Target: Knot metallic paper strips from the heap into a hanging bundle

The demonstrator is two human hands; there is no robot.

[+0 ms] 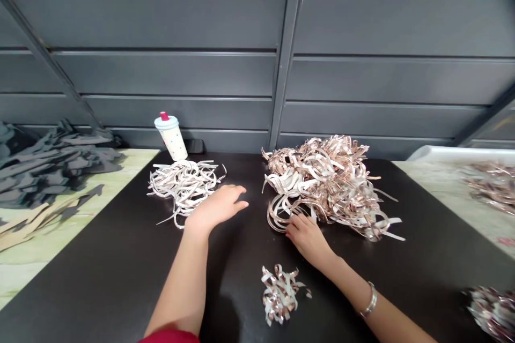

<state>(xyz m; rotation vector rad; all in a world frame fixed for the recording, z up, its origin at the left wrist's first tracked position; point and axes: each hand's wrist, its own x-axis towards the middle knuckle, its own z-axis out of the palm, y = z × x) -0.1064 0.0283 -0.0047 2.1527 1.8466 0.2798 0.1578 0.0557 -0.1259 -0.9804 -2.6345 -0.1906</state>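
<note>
Red sleeve cuff [169, 336] occupies the bottom edge of the frame, with both bare forearms extending up onto a black tabletop [100, 289]. Left hand [215, 209]: grip released, palm down, fingers spread, positioned just beside a pile of pale strips [185, 195]. Right hand [308, 238]: fingers curled against the lower edge of a large tangle of rose-gold and white strips [325, 185]. Contact is visible, but whether the grip is clenched on the strips cannot be determined. A metal bangle [369, 300] encircles the right wrist. A small clump of rose-gold and white strips [279, 295] lies on the tabletop below the right hand. Behind the pale pile stands a lidded cup [171, 136] with a red tip. Dark grey cut pieces [52, 166] lie at upper left, with tan strips [28, 228] below them. A further clump [493, 311] sits at lower right. A grey ribbed wall [161, 21] closes the background.
</note>
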